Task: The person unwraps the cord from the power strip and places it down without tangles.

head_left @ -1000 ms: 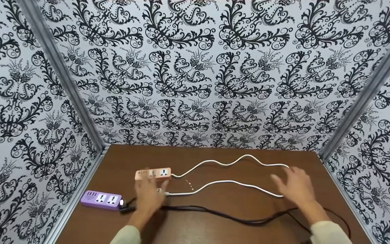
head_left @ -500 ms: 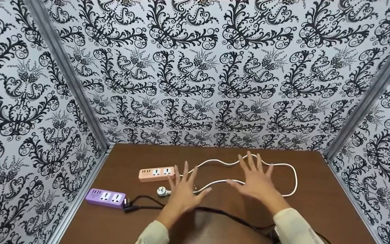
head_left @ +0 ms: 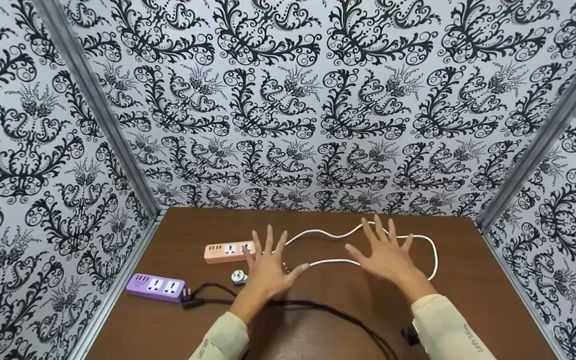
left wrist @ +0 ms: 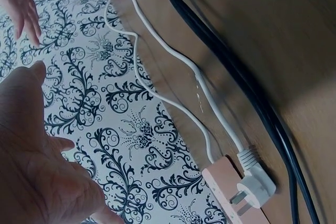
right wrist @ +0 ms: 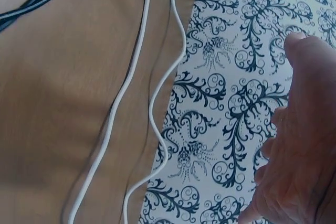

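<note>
Both hands hover over the table with fingers spread and nothing held. My left hand [head_left: 268, 272] is above the white cord's plug end, just right of a white plug [head_left: 238, 276]. My right hand [head_left: 387, 257] is over the right part of the looped white cord [head_left: 335, 260]. That cord runs from a peach power strip [head_left: 228, 252] at the back left, whose right end my left fingertips overlap in the head view. In the left wrist view the white plug [left wrist: 257, 187] lies beside the peach strip [left wrist: 224, 182], prongs showing.
A purple power strip [head_left: 156, 287] lies at the front left, with a black plug [head_left: 189, 300] at its right end. Doubled black cord [head_left: 328, 307] runs toward the front right, near a dark object [head_left: 410, 335] by my right sleeve. Patterned walls enclose the brown table [head_left: 318, 330].
My left hand has moved right from the white plug, and my right hand has come left off the cord's loop. Both hands spread their fingers; in the last half second they barely moved.
</note>
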Demonstrator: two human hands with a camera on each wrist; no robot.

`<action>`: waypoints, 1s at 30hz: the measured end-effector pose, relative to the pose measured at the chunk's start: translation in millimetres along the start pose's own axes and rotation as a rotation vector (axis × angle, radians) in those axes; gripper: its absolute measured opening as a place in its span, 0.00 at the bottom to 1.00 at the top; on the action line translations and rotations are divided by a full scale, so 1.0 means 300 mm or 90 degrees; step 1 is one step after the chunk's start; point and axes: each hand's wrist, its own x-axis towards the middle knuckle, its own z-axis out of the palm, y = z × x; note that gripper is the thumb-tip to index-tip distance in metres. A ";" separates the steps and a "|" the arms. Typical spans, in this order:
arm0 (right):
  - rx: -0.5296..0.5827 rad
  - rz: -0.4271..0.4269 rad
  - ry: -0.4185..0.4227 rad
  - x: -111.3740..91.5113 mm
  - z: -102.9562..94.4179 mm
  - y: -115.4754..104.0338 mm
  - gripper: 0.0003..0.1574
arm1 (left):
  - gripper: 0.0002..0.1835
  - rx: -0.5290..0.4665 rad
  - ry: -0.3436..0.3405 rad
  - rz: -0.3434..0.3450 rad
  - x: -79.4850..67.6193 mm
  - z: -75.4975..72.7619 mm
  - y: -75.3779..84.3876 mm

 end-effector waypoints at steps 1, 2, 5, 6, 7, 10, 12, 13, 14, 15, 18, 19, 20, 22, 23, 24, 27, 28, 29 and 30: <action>0.002 0.002 -0.001 0.000 -0.004 0.004 0.62 | 0.55 -0.003 0.000 0.001 0.001 -0.001 0.000; 0.005 0.005 -0.002 0.000 -0.008 0.008 0.62 | 0.55 -0.003 -0.001 0.001 0.002 -0.002 -0.001; 0.010 0.011 -0.006 -0.001 -0.018 0.019 0.62 | 0.54 -0.004 0.003 0.004 0.006 -0.002 -0.001; 0.010 0.013 -0.008 -0.002 -0.022 0.022 0.62 | 0.54 -0.003 0.006 0.005 0.008 -0.003 -0.002; 0.011 0.013 -0.008 -0.002 -0.025 0.025 0.61 | 0.54 0.001 0.005 0.004 0.011 -0.003 -0.002; 0.018 0.013 -0.012 -0.012 -0.035 0.039 0.61 | 0.55 0.014 -0.001 0.002 0.012 -0.004 -0.008; 0.023 0.011 -0.014 -0.023 -0.037 0.057 0.60 | 0.56 0.018 -0.007 0.001 0.011 -0.004 -0.016; 0.024 0.012 -0.017 -0.029 -0.039 0.069 0.60 | 0.56 0.021 -0.012 -0.001 0.011 -0.003 -0.021; 0.024 0.015 -0.020 -0.037 -0.039 0.083 0.59 | 0.56 0.022 -0.015 -0.003 0.010 -0.002 -0.027; 0.024 0.018 -0.023 -0.045 -0.040 0.098 0.59 | 0.56 0.020 -0.017 -0.005 0.010 -0.002 -0.033; 0.022 0.025 -0.024 -0.065 -0.048 0.145 0.58 | 0.56 0.019 -0.017 -0.011 0.011 0.002 -0.054; 0.022 0.024 -0.023 -0.071 -0.051 0.160 0.58 | 0.56 0.018 -0.021 -0.016 0.010 0.004 -0.060; 0.023 0.022 -0.022 -0.078 -0.053 0.172 0.58 | 0.56 0.015 -0.020 -0.018 0.009 0.006 -0.066; 0.021 0.013 -0.017 -0.093 -0.059 0.192 0.58 | 0.56 0.011 -0.017 -0.022 0.007 0.009 -0.079; 0.019 0.008 -0.016 -0.101 -0.061 0.200 0.58 | 0.56 0.015 -0.018 -0.026 0.006 0.010 -0.083; 0.016 0.005 -0.015 -0.109 -0.063 0.207 0.58 | 0.56 0.014 -0.016 -0.028 0.005 0.010 -0.089; 0.001 -0.011 -0.015 -0.135 -0.063 0.226 0.57 | 0.56 0.015 -0.017 -0.035 0.002 0.012 -0.106; -0.002 -0.016 -0.021 -0.143 -0.061 0.233 0.57 | 0.56 0.017 -0.017 -0.037 0.001 0.015 -0.112; -0.004 -0.025 -0.029 -0.150 -0.057 0.239 0.56 | 0.56 0.022 -0.016 -0.039 -0.002 0.017 -0.118; -0.003 -0.034 -0.039 -0.158 -0.050 0.244 0.55 | 0.56 0.019 -0.011 -0.040 -0.005 0.021 -0.126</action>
